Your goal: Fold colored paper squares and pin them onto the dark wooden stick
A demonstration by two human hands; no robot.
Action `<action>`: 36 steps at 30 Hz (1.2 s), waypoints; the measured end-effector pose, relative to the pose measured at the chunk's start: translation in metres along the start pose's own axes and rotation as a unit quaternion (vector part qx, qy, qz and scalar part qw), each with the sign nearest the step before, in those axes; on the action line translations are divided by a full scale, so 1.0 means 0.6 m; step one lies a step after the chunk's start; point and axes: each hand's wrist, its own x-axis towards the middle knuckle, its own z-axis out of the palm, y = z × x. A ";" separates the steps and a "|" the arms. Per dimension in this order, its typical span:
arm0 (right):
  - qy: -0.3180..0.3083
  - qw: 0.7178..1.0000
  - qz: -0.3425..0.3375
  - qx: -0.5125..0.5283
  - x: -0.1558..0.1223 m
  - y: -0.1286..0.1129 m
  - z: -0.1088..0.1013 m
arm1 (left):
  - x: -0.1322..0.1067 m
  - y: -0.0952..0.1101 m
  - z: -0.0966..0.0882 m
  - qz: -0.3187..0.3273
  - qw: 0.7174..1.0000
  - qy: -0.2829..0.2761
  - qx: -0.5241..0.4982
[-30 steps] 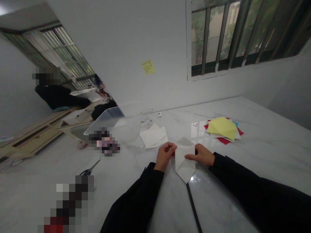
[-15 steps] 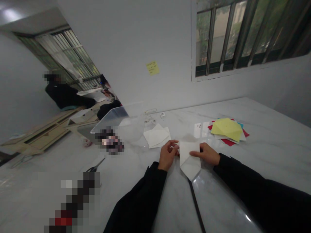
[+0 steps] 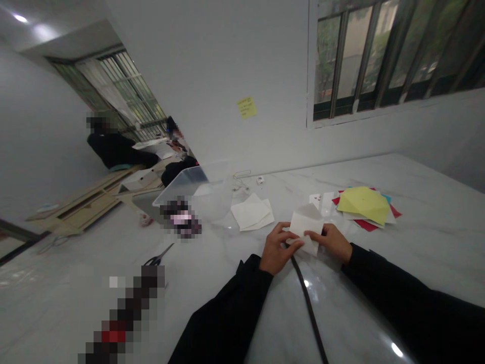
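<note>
Folded white paper (image 3: pixel 305 226): held between both hands.
Left hand (image 3: pixel 278 247): narrow pinch, paper's left edge.
Right hand (image 3: pixel 328 241): narrow pinch, paper's right edge.
Risk: uneven pinching could, we judge, skew the fold.

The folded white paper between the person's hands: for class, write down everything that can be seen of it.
The folded white paper is a small, matte sheet doubled into a layered packet, with a pointed flap showing along its upper edge and a soft shadow beneath that flap. It looks like plain, thin paper. It is tilted, not lying flat. The left hand grips its lower left side, and the fingers of the right hand press on its right side. Whether it touches the white marble table top cannot be told.
</note>
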 end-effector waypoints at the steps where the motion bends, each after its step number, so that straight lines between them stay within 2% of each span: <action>1: -0.001 1.000 -0.005 0.005 -0.001 0.000 0.001 | 0.000 -0.002 0.002 -0.012 1.000 0.010 -0.007; 12: -0.004 1.000 -0.012 0.012 -0.013 -0.006 0.013 | -0.006 -0.006 0.026 -0.138 0.980 0.021 -0.140; 16: -0.014 1.000 -0.021 -0.012 -0.015 -0.006 0.013 | -0.004 -0.006 0.026 -0.137 0.972 0.028 -0.188; 25: -0.039 0.999 -0.025 -0.009 -0.015 -0.011 0.011 | -0.002 -0.011 0.024 -0.171 0.958 0.029 -0.229; 30: -0.059 0.997 -0.042 -0.008 -0.014 -0.011 0.009 | 0.001 -0.014 0.021 -0.177 0.958 0.030 -0.222; 36: -0.055 0.996 -0.041 -0.049 -0.015 -0.010 0.008 | 0.001 -0.020 0.022 -0.178 0.961 0.030 -0.210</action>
